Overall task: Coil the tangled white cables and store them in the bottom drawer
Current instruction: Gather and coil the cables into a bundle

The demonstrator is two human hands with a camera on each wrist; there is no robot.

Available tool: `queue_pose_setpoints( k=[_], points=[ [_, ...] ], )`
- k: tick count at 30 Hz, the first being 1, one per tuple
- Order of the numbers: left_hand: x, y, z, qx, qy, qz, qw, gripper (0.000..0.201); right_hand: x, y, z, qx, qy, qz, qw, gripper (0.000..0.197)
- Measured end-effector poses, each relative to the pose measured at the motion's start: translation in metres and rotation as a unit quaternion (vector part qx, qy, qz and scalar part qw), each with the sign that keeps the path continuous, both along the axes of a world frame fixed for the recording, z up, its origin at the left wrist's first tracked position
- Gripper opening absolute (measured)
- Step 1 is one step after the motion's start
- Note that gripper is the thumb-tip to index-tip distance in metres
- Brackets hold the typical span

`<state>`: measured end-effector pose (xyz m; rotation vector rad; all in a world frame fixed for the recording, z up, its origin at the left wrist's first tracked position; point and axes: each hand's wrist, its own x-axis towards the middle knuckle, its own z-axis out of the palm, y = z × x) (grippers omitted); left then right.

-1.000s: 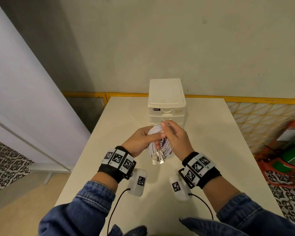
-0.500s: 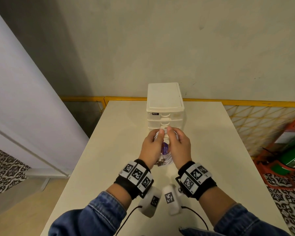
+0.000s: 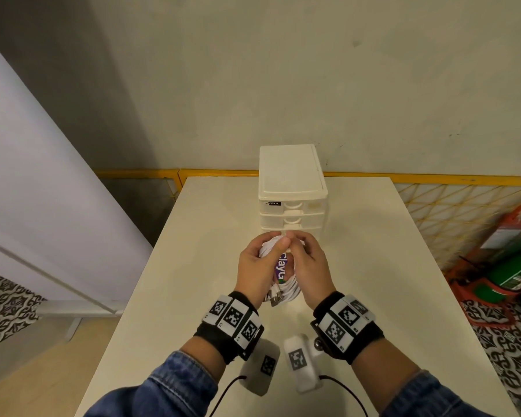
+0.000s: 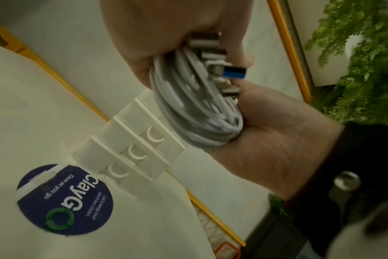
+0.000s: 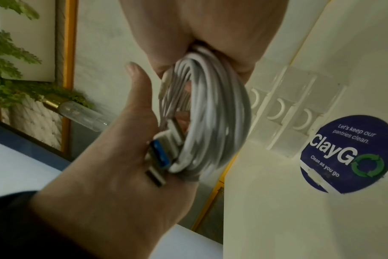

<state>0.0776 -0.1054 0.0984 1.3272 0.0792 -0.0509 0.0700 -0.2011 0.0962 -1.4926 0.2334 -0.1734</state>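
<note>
I hold a coil of white cables (image 3: 289, 288) between both hands just above the table, close in front of the white three-drawer unit (image 3: 292, 191). My left hand (image 3: 262, 260) grips the coil's left side and my right hand (image 3: 309, 263) grips its right side; their fingertips meet over the top. The wrist views show the coil (image 4: 188, 105) (image 5: 210, 122) wound in several loops, its USB plugs (image 4: 233, 72) (image 5: 159, 154) bunched at the near end. All three drawers are closed, including the bottom drawer (image 4: 117, 173) (image 5: 306, 119). In the head view my hands hide most of the bottom drawer.
A round dark blue ClayGo sticker (image 4: 64, 199) lies on the cream table (image 3: 373, 266) under my hands. A yellow rail with mesh (image 3: 448, 206) runs behind and right of the table. An orange and green object (image 3: 518, 266) stands on the floor at the right.
Both hands have carried the coil forward, nearer the drawer unit. My left hand has shifted from beneath the coil to its left side, fingertips now meeting the right hand's on top.
</note>
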Motion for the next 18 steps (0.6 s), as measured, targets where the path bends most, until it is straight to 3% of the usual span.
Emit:
queue_pose_setpoints(
  k=[8,13,18],
  points=[
    [0.016,0.006,-0.01,-0.003,0.005,-0.029,1.0,0.02,0.011,0.01,-0.007,0.031,0.03,-0.013,0.999,0.018],
    [0.029,0.006,-0.023,0.073,-0.013,-0.04,0.996,0.011,0.017,0.011,-0.009,0.057,0.075,-0.036,0.995,0.026],
    [0.038,-0.008,-0.02,0.146,-0.027,-0.04,0.988,0.023,0.028,-0.001,-0.002,0.063,0.076,-0.078,0.992,0.035]
  ],
)
